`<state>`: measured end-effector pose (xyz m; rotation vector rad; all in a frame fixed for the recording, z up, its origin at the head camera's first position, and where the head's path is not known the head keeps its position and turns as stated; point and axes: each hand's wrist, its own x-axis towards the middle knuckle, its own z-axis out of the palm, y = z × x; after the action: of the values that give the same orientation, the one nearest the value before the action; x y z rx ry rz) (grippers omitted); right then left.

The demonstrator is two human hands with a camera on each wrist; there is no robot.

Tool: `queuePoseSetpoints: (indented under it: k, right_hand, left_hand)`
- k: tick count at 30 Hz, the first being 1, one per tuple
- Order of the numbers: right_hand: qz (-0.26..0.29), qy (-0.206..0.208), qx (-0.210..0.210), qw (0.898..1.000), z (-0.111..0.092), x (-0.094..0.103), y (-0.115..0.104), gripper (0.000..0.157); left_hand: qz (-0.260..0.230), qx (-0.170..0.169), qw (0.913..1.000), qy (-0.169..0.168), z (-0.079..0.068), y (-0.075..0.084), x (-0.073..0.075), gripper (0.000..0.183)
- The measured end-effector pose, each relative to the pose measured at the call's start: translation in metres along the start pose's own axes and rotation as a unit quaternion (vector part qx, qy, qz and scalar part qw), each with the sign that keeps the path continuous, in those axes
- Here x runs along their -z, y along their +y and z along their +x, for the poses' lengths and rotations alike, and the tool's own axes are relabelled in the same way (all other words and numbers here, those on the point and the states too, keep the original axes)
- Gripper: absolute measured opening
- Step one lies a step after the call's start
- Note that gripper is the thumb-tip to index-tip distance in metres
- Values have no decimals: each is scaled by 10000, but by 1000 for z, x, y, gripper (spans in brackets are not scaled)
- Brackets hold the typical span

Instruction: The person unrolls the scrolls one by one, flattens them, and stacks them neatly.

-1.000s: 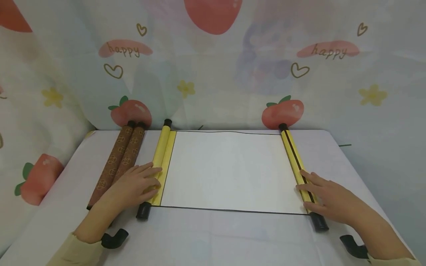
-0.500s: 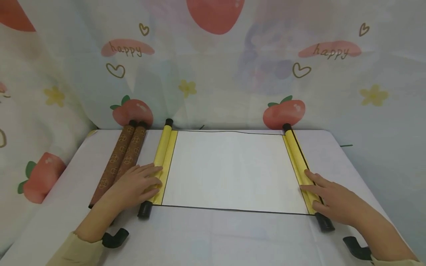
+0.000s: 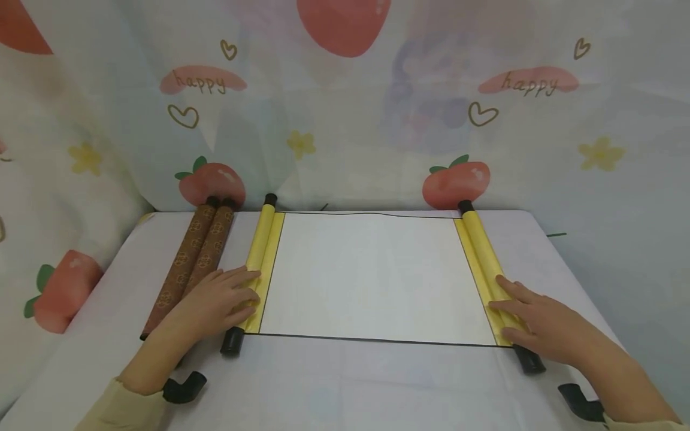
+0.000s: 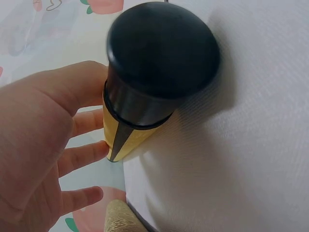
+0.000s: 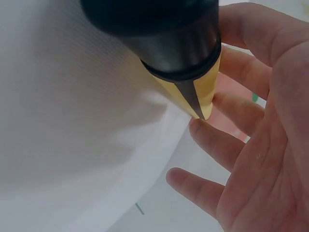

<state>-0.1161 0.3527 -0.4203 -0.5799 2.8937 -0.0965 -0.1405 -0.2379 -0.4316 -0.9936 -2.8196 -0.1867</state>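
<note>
A scroll lies spread across the table, its blank white sheet (image 3: 372,275) edged with thin black lines. Yellow bands run along both sides. At its left end is a yellow roller (image 3: 262,236) with black end knobs; my left hand (image 3: 223,299) rests over its near part, fingers fairly straight. The right yellow roller (image 3: 481,239) has my right hand (image 3: 539,320) on it, fingertips touching the yellow surface. In the left wrist view a black knob (image 4: 161,53) fills the foreground, thumb and fingers beside the roller. Similarly, the right wrist view shows extended fingers (image 5: 217,140) beside the other roller.
Two brown patterned rolled scrolls (image 3: 185,257) lie side by side left of the spread one, partly behind my left forearm. The white-covered table (image 3: 377,389) meets a fruit-printed cloth backdrop (image 3: 345,120) at the back and left.
The right roller has turned and shifted slightly right with my right hand. Its dark stripe has gone from sight, and more yellow band lies exposed. My left hand stays in place.
</note>
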Motion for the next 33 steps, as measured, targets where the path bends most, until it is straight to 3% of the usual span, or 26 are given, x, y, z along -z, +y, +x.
queuePoseSetpoints:
  k: [19,29,33]
  right_hand:
    - [87,210,117,9997,-7,-5,4,44]
    - [-189,115,48,9997,4,0,-6,45]
    - [-403,250,280,9985,14,8,-13,46]
  left_hand:
    - [67,58,9999,-75,-5,-5,-5,15]
    - [-132,-48,9999,-76,-7,-6,-4,19]
    - [-204,-150,9996,-96,-8,-7,-4,26]
